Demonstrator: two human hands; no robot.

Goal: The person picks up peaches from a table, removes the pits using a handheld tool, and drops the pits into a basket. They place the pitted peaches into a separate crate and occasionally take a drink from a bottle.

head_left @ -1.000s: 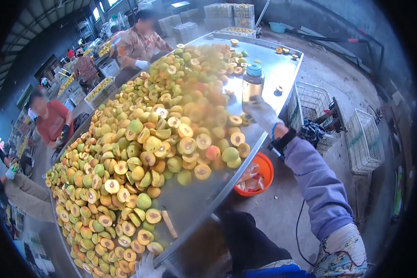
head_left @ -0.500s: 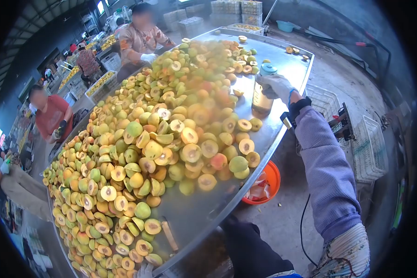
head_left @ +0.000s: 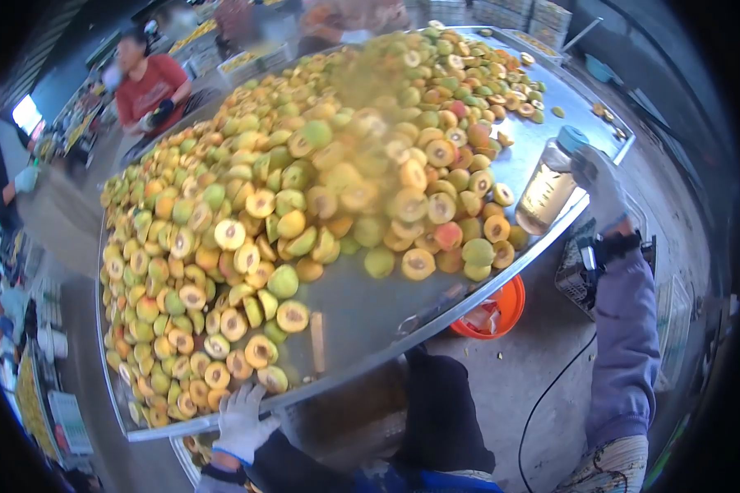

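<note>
In a pale work glove, my right hand (head_left: 602,182) grips a clear bottle (head_left: 544,191) near its blue lid (head_left: 571,138). The bottle holds yellowish liquid and leans, its base low by the table's right edge. My left hand (head_left: 245,421), gloved too, rests at the front edge of the metal table (head_left: 358,329) with its fingers spread. Just beyond those fingers lies the border of a big heap of halved yellow-green fruit (head_left: 247,255), many halves showing brown pit hollows. A narrow wooden piece (head_left: 317,341) lies flat on the metal beside the heap.
An orange bucket (head_left: 514,306) stands on the floor below the table's edge, near a black cable (head_left: 543,394). Small fruit pieces (head_left: 607,113) sit at the far right corner. Across the table is a person in a red shirt (head_left: 150,86); others and crates stand behind.
My view has swung so the table sits further right and lower. The bottle, upright before, now tilts in my right hand. My left hand has come fully into view at the front edge.
</note>
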